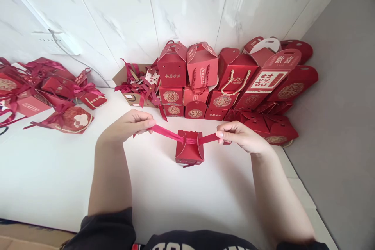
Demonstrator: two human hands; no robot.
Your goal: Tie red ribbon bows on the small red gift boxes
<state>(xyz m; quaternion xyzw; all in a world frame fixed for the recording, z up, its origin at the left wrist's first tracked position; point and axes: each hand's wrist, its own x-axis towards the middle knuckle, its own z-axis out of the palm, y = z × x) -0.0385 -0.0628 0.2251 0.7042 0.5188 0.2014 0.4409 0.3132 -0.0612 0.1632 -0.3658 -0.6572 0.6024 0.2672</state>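
A small red box (pixel 189 154) is seen standing upright on a white table (pixel 52 172), just below the centre of the frame, with its curved top flaps folded together. A red ribbon (pixel 168 133) is passed through the top of the box and stretched out to both sides. The left end is pinched between thumb and fingertips of the left hand (pixel 127 125), left of centre. The right end is pinched in the same way by the right hand (pixel 241 137), right of centre. Both hands are closed around the ribbon and held just above the table, and the box itself is not touched by either. The box is judged to be light, thin card that is easily dented or tipped, so it is best steadied by its lower side walls. The ribbon looks soft, smooth and somewhat slippery, and is best gripped near its ends, as shown. Behind the box, along a white tiled wall (pixel 181 4), a stack of red gift boxes (pixel 202 82) is piled from the upper centre to the right. A cardboard box (pixel 129 97) full of loose red ribbons is placed to the left of that stack. At the far left, flat red packets (pixel 58 93) tied with bows are spread over the table.
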